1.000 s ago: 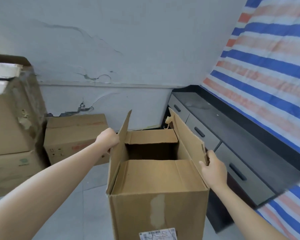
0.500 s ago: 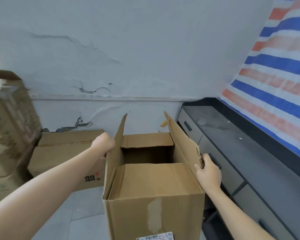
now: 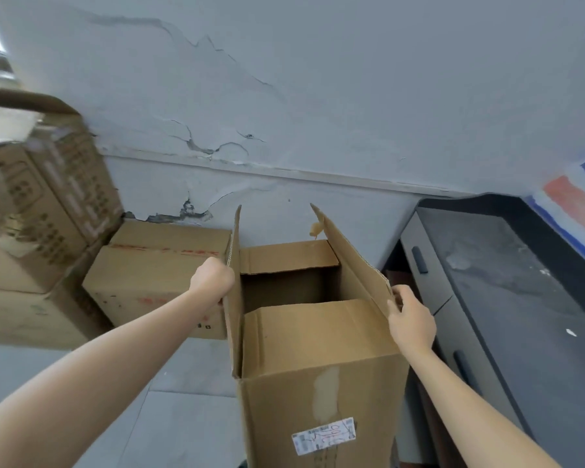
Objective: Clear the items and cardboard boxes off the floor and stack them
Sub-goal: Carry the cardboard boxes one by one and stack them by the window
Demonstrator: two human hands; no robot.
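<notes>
Grip matters most at this step: the person's left hand (image 3: 213, 282) has its fingers curled tight round the edge of the left flap (image 3: 235, 261) of the open cardboard box (image 3: 318, 366). The right hand (image 3: 411, 324) clasps the near edge of the right flap (image 3: 348, 265), thumb and fingers closed on the card. The box sits right in front of the person, between a closed carton (image 3: 156, 275) to the far left and a grey cabinet (image 3: 507, 298) close on the right. Its bottom is cut off by the edge of the view, so I cannot tell whether it is clear of the floor (image 3: 190, 417). Flaps make poor handles, I reckon, since they bend and can tear at the crease. A surer hold would be lower, palms against the side walls or under the base, both sides rising together so nothing inside slides. The closed carton looks the likeliest resting place, with the taller stack of boxes (image 3: 31, 214) beside it further left. The box stands upright, mouth facing the ceiling, and its long axis runs straight up and down. Its two side flaps rise like wings, and its near and far flaps are folded inward. The face with the shipping label (image 3: 323, 434) looks toward the person.
</notes>
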